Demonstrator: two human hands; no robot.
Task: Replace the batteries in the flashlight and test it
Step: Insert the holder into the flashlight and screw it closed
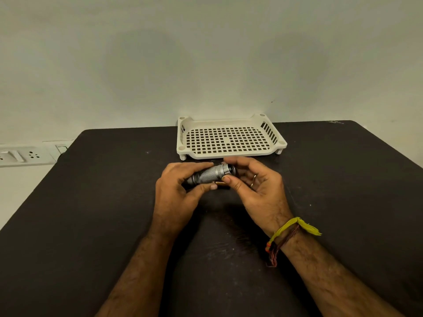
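Observation:
A small silver flashlight (209, 174) with a knurled body is held level above the dark table. My left hand (176, 191) grips its left half, fingers wrapped around the barrel. My right hand (254, 186) pinches its right end between thumb and fingers, at the cap (230, 169). Just under the flashlight a gold-and-black battery (220, 184) shows between my two thumbs; whether it lies on the table or is held I cannot tell. The flashlight's left tip is hidden by my left hand.
A white perforated plastic tray (183, 138) stands at the back of the black table (103, 191), against the wall. A wall socket strip (25, 154) sits off the table's left edge. Yellow and red threads circle my right wrist (286, 234).

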